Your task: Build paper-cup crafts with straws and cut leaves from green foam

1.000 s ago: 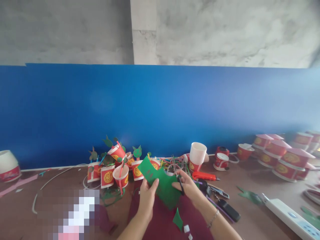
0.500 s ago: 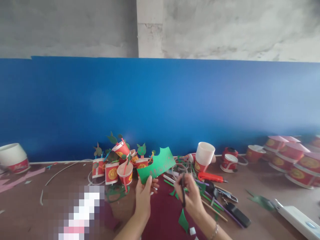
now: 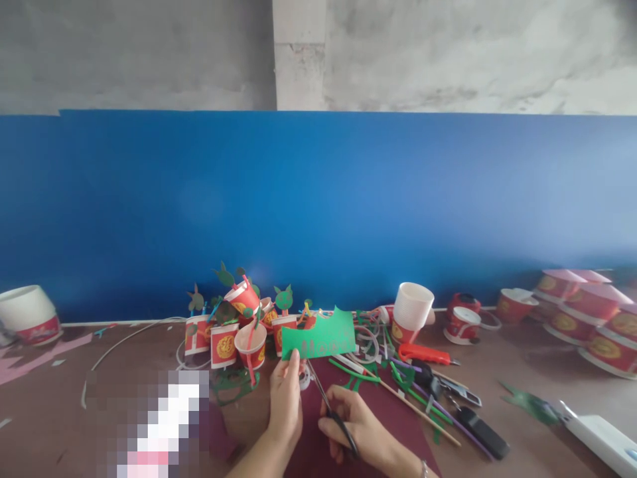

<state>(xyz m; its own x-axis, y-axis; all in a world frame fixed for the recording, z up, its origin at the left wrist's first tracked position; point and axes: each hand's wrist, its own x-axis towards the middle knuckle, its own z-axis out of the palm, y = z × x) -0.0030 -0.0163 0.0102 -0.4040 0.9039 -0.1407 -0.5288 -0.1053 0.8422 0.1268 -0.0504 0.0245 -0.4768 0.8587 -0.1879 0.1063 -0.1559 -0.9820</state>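
Observation:
A piece of green paper point(image 3: 323, 337) with a cut-out upper edge and faint reddish drawing along its lower part is pinched in my left hand point(image 3: 286, 392), thumb in front. My right hand point(image 3: 351, 421) is wrapped round the dark handles of a pair of scissors point(image 3: 339, 425). Their blades point up and left, the tips close to the paper's lower edge; whether they touch it I cannot tell. Beneath both hands lies a dark red sheet point(image 3: 318, 448).
Decorated red paper cups point(image 3: 223, 346) crowd together at left. Farther right are a white cup point(image 3: 413, 305), an orange utility knife point(image 3: 425, 354), green scraps, sticks and a black key fob point(image 3: 482, 431). Pink-topped cups point(image 3: 592, 302) stand at far right, behind a white-handled tool point(image 3: 597, 441).
My right hand has moved down and left, and the scissors now point up toward the paper. The green paper has turned more level. A green scrap near my right wrist is no longer visible.

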